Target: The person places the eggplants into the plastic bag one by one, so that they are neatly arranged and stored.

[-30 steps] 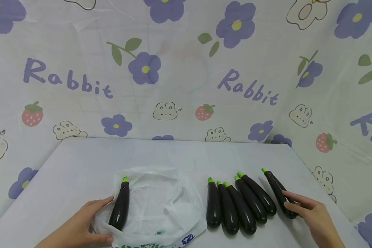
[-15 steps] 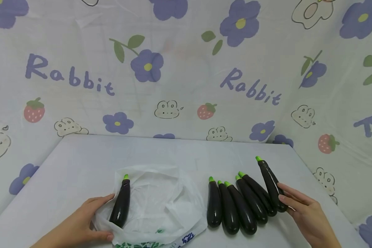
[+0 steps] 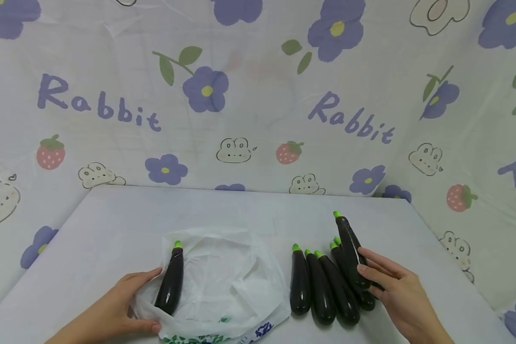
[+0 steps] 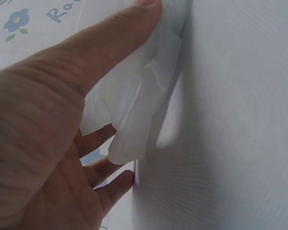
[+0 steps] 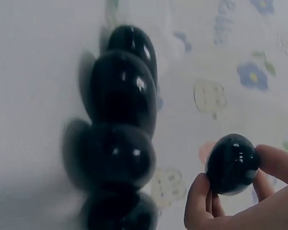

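My right hand (image 3: pixel 397 291) pinches a dark eggplant (image 3: pixel 349 246) with a green stem, held tilted above the right end of a row of eggplants. In the right wrist view that held eggplant (image 5: pixel 233 164) shows end-on between thumb and fingers, apart from the row. On the left, my left hand (image 3: pixel 113 308) rests at the side of a white plastic bag (image 3: pixel 223 282), thumb and fingers spread along its edge. One eggplant (image 3: pixel 170 282) lies in the bag's left part. The left wrist view shows the bag's film (image 4: pixel 134 96) between thumb and fingers, which are fairly straight.
Several eggplants (image 3: pixel 322 289) lie side by side on the white table (image 3: pixel 258 210), just right of the bag. Behind the table hangs a printed cloth (image 3: pixel 262 110) with flowers and rabbits, which continues along the right side.
My right hand has lifted the rightmost eggplant off the table and carried it left, over the end of the row. The left hand stays at the bag.
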`<act>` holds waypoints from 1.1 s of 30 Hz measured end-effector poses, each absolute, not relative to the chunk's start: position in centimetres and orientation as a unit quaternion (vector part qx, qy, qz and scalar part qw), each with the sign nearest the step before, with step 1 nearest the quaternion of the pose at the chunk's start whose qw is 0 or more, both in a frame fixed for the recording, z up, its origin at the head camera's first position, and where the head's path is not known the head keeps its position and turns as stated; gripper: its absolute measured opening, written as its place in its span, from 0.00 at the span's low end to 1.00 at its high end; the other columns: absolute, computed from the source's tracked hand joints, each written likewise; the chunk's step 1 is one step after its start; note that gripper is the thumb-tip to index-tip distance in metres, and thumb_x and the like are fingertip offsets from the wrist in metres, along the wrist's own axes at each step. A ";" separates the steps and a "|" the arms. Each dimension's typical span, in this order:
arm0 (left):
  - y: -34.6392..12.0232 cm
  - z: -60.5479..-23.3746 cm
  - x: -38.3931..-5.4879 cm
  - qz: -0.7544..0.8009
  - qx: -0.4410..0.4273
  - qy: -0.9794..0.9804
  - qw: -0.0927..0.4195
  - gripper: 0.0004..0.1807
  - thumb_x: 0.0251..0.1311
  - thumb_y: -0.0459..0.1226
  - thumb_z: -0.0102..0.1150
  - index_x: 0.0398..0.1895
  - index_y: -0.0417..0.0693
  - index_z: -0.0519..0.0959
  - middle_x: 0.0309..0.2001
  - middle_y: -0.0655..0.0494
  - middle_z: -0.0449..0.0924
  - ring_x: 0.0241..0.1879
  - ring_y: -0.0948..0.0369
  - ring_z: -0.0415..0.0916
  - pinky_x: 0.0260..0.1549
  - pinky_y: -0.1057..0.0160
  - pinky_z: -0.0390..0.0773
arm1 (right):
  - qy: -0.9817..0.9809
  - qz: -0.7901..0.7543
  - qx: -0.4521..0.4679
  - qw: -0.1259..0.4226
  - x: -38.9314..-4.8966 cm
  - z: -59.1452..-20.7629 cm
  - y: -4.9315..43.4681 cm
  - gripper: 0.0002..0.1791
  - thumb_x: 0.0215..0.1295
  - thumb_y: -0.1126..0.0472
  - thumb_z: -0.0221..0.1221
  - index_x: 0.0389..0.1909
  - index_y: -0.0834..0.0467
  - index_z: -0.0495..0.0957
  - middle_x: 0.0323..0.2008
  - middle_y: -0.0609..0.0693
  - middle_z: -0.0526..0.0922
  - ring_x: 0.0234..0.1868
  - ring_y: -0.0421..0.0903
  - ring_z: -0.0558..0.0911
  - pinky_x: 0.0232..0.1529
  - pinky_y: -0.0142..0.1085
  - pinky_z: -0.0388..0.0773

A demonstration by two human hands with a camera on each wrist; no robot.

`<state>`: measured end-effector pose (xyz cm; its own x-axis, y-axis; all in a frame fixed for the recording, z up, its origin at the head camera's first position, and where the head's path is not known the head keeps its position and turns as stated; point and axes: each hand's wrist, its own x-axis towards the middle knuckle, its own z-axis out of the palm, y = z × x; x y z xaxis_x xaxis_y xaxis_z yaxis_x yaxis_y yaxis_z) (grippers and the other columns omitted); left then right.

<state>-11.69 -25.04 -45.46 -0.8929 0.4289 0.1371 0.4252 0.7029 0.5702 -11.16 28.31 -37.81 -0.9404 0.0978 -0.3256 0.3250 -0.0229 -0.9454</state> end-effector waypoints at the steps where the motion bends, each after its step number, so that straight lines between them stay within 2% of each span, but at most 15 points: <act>1: -25.0 -45.5 -11.6 0.308 0.232 0.923 0.003 0.57 0.38 0.64 0.73 0.71 0.44 0.66 0.62 0.48 0.69 0.60 0.49 0.66 0.49 0.52 0.74 | 0.695 -0.698 0.145 0.087 -11.1 -37.6 28.0 0.38 0.63 0.54 0.67 0.73 0.50 0.65 0.74 0.54 0.50 0.72 0.49 0.53 0.65 0.50 0.59; 7: -25.2 -45.7 -11.4 0.291 0.220 0.931 -0.011 0.58 0.37 0.68 0.70 0.70 0.46 0.67 0.62 0.52 0.70 0.60 0.53 0.66 0.51 0.52 0.73 | 0.686 -0.708 0.118 0.119 -11.4 -37.0 25.3 0.36 0.63 0.57 0.67 0.72 0.54 0.66 0.74 0.56 0.53 0.72 0.53 0.56 0.65 0.58 0.56; 11: -25.2 -45.5 -11.5 0.294 0.223 0.929 -0.001 0.57 0.38 0.67 0.71 0.71 0.45 0.67 0.62 0.50 0.70 0.60 0.51 0.66 0.50 0.51 0.74 | 0.666 -0.723 0.128 0.136 -11.5 -37.4 23.1 0.34 0.62 0.59 0.67 0.69 0.55 0.70 0.71 0.58 0.59 0.70 0.55 0.60 0.63 0.62 0.58; 14: -25.1 -45.3 -11.7 0.299 0.225 0.927 0.011 0.57 0.39 0.66 0.72 0.71 0.45 0.66 0.62 0.48 0.70 0.60 0.48 0.66 0.49 0.50 0.74 | 0.656 -0.731 0.127 0.139 -11.2 -37.4 21.4 0.31 0.61 0.62 0.67 0.66 0.55 0.74 0.69 0.59 0.63 0.68 0.54 0.64 0.60 0.61 0.63; 18: -24.9 -45.2 -11.7 0.298 0.230 0.927 0.011 0.57 0.39 0.65 0.72 0.71 0.44 0.66 0.61 0.46 0.70 0.60 0.46 0.66 0.50 0.44 0.73 | 0.649 -0.737 0.115 0.149 -10.9 -37.0 19.2 0.29 0.60 0.63 0.68 0.64 0.55 0.75 0.68 0.60 0.65 0.64 0.54 0.68 0.56 0.54 0.70; 26: -25.2 -45.0 -11.5 0.308 0.232 0.923 0.006 0.57 0.39 0.64 0.73 0.70 0.42 0.66 0.61 0.43 0.71 0.60 0.42 0.66 0.51 0.38 0.69 | 0.621 -0.750 0.073 0.214 -10.9 -37.1 14.4 0.29 0.58 0.65 0.69 0.63 0.57 0.77 0.62 0.61 0.72 0.55 0.50 0.78 0.54 0.51 0.73; 33: -25.1 -45.2 -11.5 0.299 0.234 0.925 -0.007 0.57 0.39 0.67 0.71 0.71 0.45 0.66 0.62 0.48 0.71 0.61 0.47 0.65 0.52 0.39 0.69 | 0.606 -0.748 0.061 0.264 -11.3 -38.2 11.2 0.25 0.59 0.65 0.68 0.60 0.57 0.79 0.54 0.57 0.81 0.49 0.50 0.81 0.51 0.50 0.75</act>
<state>-11.53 -25.10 -45.24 -0.8902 0.4294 0.1522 0.4372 0.7116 0.5500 -11.35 11.22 -38.19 -0.8533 -0.3209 -0.4109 0.4683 -0.1252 -0.8747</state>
